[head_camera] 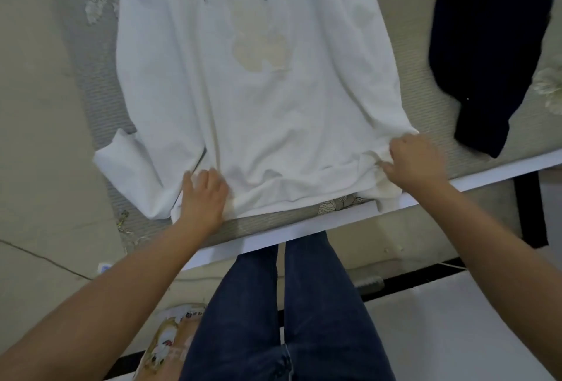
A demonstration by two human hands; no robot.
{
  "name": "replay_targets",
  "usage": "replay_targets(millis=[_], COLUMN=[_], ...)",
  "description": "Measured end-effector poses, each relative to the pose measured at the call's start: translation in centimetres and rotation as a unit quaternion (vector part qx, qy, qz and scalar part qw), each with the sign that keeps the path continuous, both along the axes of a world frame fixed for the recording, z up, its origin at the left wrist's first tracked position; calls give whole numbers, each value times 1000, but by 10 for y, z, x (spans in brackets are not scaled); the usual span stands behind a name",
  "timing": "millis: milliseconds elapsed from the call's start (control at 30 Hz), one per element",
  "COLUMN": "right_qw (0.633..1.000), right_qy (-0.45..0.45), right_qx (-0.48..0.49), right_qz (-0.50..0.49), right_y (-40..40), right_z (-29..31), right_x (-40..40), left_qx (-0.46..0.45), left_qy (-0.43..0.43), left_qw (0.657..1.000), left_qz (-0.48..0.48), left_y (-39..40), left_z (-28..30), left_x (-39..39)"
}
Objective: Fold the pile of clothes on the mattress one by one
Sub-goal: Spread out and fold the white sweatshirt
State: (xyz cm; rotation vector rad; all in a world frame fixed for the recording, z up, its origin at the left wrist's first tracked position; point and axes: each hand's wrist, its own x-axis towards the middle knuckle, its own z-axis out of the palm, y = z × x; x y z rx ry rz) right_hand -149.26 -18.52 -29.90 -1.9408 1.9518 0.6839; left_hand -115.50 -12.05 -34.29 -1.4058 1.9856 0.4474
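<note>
A white sweatshirt [243, 91] lies spread flat on the mattress [97, 100], its bottom edge at the near side. The left hand [203, 195] rests on the sweatshirt's bottom left corner with fingers mostly straight, and the right hand [416, 161] seems to pinch its bottom right corner. A dark garment [486, 46] lies right of the sweatshirt.

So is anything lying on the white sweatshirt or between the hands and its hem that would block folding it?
Nothing visible does. Both the left hand and the right hand already rest on the hem of the white sweatshirt, which lies flat on the mattress. The dark garment lies apart, to its right.
</note>
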Motion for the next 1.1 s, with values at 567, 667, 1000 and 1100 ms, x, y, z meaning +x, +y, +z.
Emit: replay_targets(millis=[567,667,1000,1100], right_qw=[947,942,960,953], right_qy=[-248,-277,-19,81], right_qx=[-147,-97,196,235], right_qz=[140,163,200,172], right_y=[-8,26,78,69], right_z=[23,10,-45,-36], right_x=[10,18,-22,-42], left_qx=[-66,-18,167,256], left_qy=[289,245,48,74], left_qw=[937,969,977,954], left_qz=[183,21,-127,-135], left_y=[-26,-18,10,26], left_z=[11,13,-17,-18], left_x=[34,53,36,14])
